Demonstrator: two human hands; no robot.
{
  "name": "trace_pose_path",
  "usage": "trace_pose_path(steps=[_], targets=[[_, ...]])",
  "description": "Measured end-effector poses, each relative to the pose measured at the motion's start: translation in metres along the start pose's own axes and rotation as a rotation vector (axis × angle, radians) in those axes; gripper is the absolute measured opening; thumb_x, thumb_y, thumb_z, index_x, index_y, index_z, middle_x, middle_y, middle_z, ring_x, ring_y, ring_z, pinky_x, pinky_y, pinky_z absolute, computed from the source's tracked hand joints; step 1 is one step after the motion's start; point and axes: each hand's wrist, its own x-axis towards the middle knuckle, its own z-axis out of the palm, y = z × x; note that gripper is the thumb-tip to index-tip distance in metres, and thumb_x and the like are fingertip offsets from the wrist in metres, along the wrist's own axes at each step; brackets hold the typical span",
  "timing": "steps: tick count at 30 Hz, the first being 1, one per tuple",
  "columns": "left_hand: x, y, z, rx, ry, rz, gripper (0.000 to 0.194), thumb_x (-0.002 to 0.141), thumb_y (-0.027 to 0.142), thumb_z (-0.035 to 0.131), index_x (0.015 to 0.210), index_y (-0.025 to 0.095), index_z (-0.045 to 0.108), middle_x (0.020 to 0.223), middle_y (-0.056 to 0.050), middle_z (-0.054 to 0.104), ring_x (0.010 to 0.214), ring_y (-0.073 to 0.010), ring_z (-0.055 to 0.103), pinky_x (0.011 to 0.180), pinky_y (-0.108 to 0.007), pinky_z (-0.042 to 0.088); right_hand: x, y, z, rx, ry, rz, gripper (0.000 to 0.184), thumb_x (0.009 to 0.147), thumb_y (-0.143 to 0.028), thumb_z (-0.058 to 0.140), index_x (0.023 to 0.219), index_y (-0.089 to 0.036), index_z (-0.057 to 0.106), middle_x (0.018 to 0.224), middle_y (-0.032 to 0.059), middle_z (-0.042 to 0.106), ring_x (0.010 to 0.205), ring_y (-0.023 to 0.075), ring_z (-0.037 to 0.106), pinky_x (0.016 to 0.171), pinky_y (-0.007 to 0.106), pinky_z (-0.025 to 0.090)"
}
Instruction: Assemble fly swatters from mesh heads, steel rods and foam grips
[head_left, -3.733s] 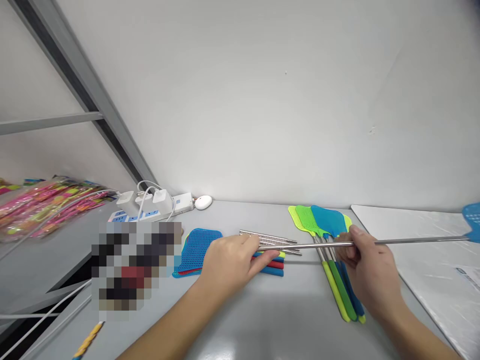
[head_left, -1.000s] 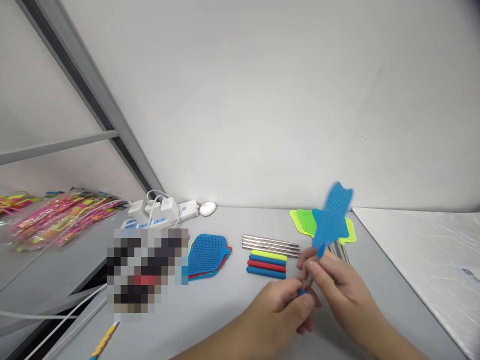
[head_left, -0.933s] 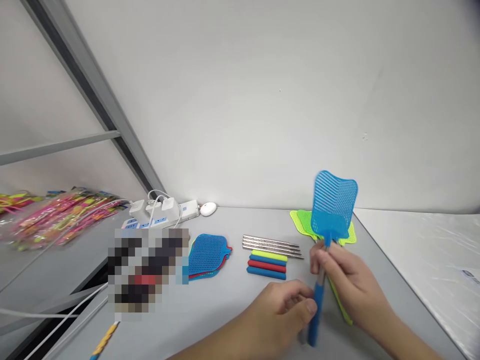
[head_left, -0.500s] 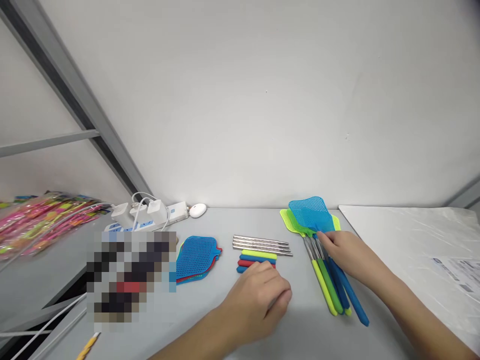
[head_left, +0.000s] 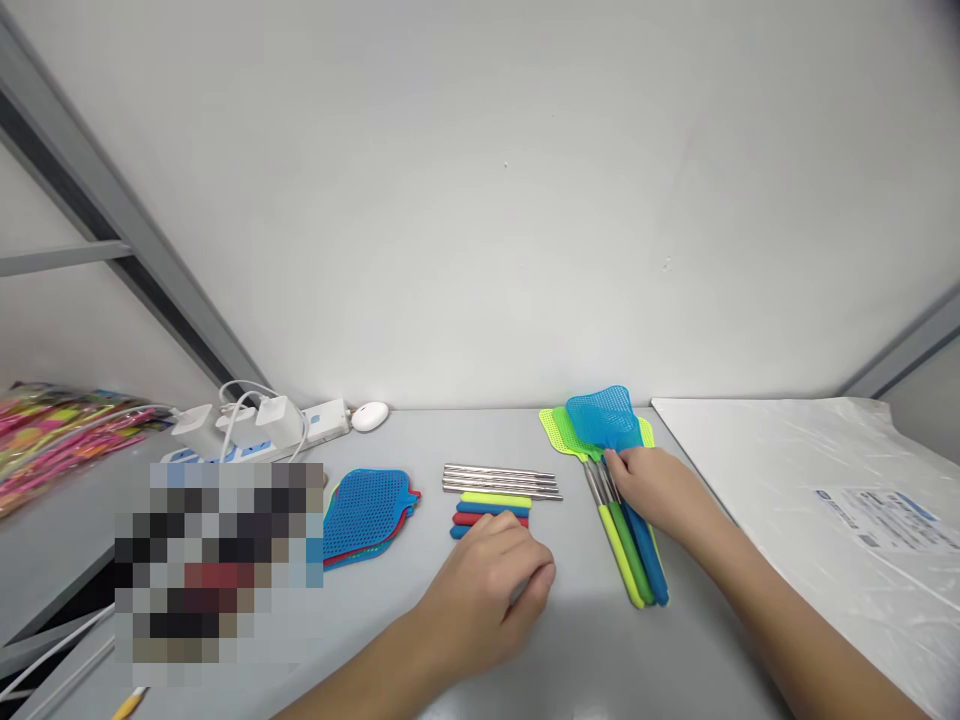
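A blue fly swatter (head_left: 602, 415) tops the swatter pile (head_left: 621, 560) near the back edge of the desk (head_left: 585, 660), its neck pinched in the right hand (head_left: 651, 485). The left hand (head_left: 487, 590) curls before four handles (head_left: 484, 508) and four metal rods (head_left: 499, 481); whether it holds anything I cannot tell. Beyond the left edge, a clear bag (head_left: 71, 440) contains pink things.

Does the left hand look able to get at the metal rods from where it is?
Probably yes: the left hand appears to hold nothing, and the metal rods lie in plain view beyond it. Only the coloured handles lie between, low enough, it seems, to reach over.
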Motion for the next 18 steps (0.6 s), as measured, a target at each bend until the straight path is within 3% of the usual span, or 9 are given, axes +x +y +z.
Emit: trace_pose_path(steps=[18], targets=[[0.0015, -0.0036, -0.0025, 0.012, 0.010, -0.020, 0.024, 0.095, 0.019, 0.039, 0.085, 0.017, 0.060, 0.073, -0.004, 0.057, 0.073, -0.0182, 0.046, 0.067, -0.033, 0.036, 0.0061, 0.0091, 0.0062, -0.008, 0.016, -0.011, 0.048, 0.095, -0.045, 0.035, 0.060, -0.020, 0.055, 0.061, 0.0066, 0.061, 0.056, 0.0192, 0.056, 0.050, 0.029, 0.028]])
